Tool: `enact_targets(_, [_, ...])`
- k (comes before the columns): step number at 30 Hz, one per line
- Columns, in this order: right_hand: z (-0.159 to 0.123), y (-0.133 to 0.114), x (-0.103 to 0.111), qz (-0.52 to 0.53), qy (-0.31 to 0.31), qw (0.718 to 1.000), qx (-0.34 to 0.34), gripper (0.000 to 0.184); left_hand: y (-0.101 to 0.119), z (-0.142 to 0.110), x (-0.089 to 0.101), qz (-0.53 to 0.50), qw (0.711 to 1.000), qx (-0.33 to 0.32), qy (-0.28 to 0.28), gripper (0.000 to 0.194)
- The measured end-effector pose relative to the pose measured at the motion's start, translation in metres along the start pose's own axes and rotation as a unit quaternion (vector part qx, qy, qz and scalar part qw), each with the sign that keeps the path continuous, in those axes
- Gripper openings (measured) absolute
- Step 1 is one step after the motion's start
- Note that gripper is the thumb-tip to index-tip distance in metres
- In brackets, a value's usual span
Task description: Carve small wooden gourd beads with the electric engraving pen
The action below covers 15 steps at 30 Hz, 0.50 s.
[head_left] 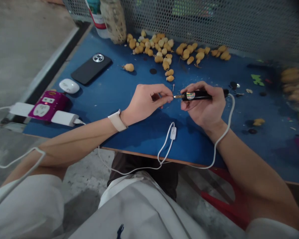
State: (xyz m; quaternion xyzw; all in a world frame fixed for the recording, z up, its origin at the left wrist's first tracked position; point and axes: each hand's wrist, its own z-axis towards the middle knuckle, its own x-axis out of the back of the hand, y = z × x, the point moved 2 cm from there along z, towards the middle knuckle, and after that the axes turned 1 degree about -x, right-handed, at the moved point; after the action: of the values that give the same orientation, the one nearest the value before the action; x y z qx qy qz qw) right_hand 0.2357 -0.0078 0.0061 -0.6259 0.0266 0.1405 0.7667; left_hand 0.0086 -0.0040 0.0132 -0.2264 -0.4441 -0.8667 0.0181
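My right hand [204, 106] grips a black pen-shaped rotary tool [201, 95] with a brass tip pointing left; a white cord [228, 126] runs from its rear round my wrist. My left hand [149, 101] is pinched at the tool's tip, its fingers closed on something too small to make out. Both hands hover over the blue tabletop [129, 99]. A pile of small tan gourds [161, 49] lies beyond them near the mesh fence. My left wrist carries a pale band [117, 120].
A black phone [91, 68], white earbud case [69, 86], and purple-and-white power strip [48, 108] sit at the left. Bottles [109, 18] stand at the back by the mesh fence [214, 23]. An inline cord switch [173, 132] lies near the table's front edge. More gourds [292, 83] sit far right.
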Motion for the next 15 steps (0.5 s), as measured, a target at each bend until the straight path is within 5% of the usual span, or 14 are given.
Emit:
enact_targets(6, [-0.002, 0.001, -0.004, -0.009, -0.033, 0.999, -0.016, 0.04, 0.003, -0.001, 0.004, -0.007, 0.999, -0.011, -0.031, 0.026])
enact_targets(15, [-0.007, 0.004, -0.012, 0.02, -0.04, 0.998, -0.045, 0.044, 0.004, -0.001, 0.001, -0.023, 1.0, -0.015, -0.013, 0.061])
